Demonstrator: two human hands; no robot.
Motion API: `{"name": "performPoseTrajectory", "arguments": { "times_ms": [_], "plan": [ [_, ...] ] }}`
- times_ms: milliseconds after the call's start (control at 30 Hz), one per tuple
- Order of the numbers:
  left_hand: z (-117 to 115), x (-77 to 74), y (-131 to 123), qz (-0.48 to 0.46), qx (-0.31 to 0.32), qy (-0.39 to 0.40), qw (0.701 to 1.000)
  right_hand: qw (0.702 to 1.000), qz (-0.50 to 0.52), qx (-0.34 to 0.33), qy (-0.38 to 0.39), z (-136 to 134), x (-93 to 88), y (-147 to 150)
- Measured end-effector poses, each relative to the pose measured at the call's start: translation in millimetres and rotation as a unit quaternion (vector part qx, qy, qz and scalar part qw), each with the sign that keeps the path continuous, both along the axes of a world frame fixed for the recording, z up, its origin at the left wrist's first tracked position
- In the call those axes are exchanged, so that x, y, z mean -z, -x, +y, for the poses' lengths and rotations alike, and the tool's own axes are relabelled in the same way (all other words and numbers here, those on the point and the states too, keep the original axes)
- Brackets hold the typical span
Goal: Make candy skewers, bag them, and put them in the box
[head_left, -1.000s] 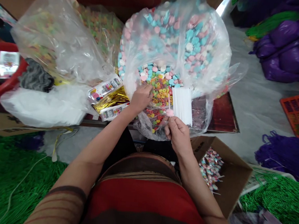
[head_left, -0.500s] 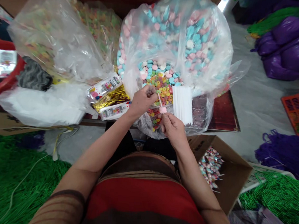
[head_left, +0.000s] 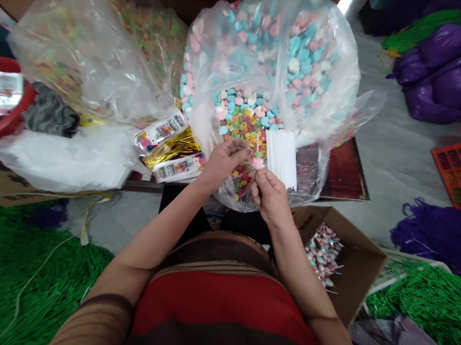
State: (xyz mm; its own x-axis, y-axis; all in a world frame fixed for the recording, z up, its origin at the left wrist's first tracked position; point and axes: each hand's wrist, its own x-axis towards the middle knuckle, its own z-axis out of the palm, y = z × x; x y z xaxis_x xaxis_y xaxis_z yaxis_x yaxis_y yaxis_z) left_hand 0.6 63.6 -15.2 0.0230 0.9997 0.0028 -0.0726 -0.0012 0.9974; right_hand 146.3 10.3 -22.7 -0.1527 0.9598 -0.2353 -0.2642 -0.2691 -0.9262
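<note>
My right hand (head_left: 267,194) is closed in a pinch on the lower end of a thin white stick (head_left: 257,139). Threaded on that stick are a pink candy (head_left: 257,164) and, just above it, a small green candy ring (head_left: 258,154). My left hand (head_left: 231,159) is close beside the stick on its left, thumb and fingers drawn together; whatever they pinch, if anything, is too small to make out. Under both hands lie loose fruit-coloured candy rings (head_left: 244,124) in an opened plastic bag. A bundle of white sticks (head_left: 281,159) rests right of the hands.
Behind is a big clear bag of pink, blue and white candies (head_left: 303,56). Leftward are another candy bag (head_left: 80,49), gold twist ties (head_left: 174,149), printed packets (head_left: 178,167) and a red basin (head_left: 23,111). A cardboard box (head_left: 361,268) of wrapped candy sticks stands low right.
A green candy ring now sits above the pink candy on the stick. My left hand has come slightly down and right, and the stick stands more upright.
</note>
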Motion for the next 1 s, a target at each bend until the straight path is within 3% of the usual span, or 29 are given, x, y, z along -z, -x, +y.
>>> {"name": "performPoseTrajectory", "arguments": {
  "times_ms": [67, 167, 367, 633, 1000],
  "plan": [
    [2.7, 1.9, 4.4, -0.12, -0.01, 0.066, 0.991, 1.0, 0.0, -0.022, 0.001, -5.1, 0.2, -1.6],
    [6.2, 3.2, 9.9, -0.183, -0.019, 0.096, 0.978, 0.998, -0.042, -0.055, 0.005, -13.7, 0.9, -4.0],
    [5.5, 5.4, 8.7, -0.21, -0.025, 0.089, 0.973, 0.993, -0.099, -0.057, -0.006, -17.9, 2.2, -5.4],
    [2.4, 8.0, 5.1, -0.223, -0.043, 0.119, 0.967, 0.994, -0.103, -0.047, -0.011, -18.0, 1.6, -4.3],
    [1.9, 16.1, 7.4, -0.182, -0.046, 0.055, 0.981, 0.992, -0.116, -0.054, -0.008, -20.7, -5.8, -2.7]
  ]
}}
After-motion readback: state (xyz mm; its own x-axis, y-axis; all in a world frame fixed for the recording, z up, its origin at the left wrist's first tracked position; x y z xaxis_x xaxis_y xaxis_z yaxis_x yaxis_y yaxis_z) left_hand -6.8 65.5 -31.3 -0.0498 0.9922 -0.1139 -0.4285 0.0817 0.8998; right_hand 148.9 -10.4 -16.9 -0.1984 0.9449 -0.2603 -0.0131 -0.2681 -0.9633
